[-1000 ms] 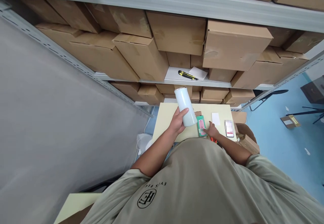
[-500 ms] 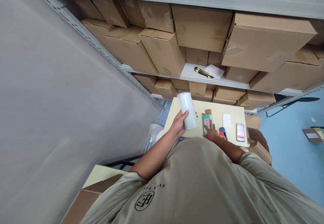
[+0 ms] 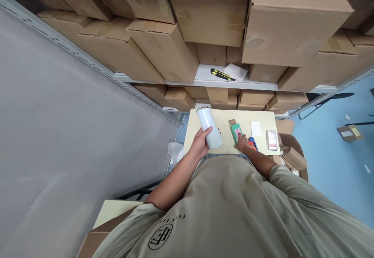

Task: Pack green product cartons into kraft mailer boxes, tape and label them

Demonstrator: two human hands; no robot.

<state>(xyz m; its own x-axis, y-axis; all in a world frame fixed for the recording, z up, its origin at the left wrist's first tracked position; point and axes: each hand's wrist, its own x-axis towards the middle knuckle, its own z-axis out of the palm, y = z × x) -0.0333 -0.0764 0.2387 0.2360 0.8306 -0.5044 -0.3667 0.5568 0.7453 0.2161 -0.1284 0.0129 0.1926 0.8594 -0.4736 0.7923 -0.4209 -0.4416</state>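
Your left hand [image 3: 200,143] wraps its fingers [image 3: 203,134] around a white tumbler [image 3: 209,127], held tilted over the cream surface [image 3: 224,120]. Your right hand [image 3: 242,143] has its fingers [image 3: 239,138] on a green box [image 3: 236,132], though whether they grip it is unclear, just beside a small orange-and-blue object [image 3: 253,144].

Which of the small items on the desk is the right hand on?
The green rectangular box with a pink panel, under the right hand; the plain white card and the blurred printed card lie apart.
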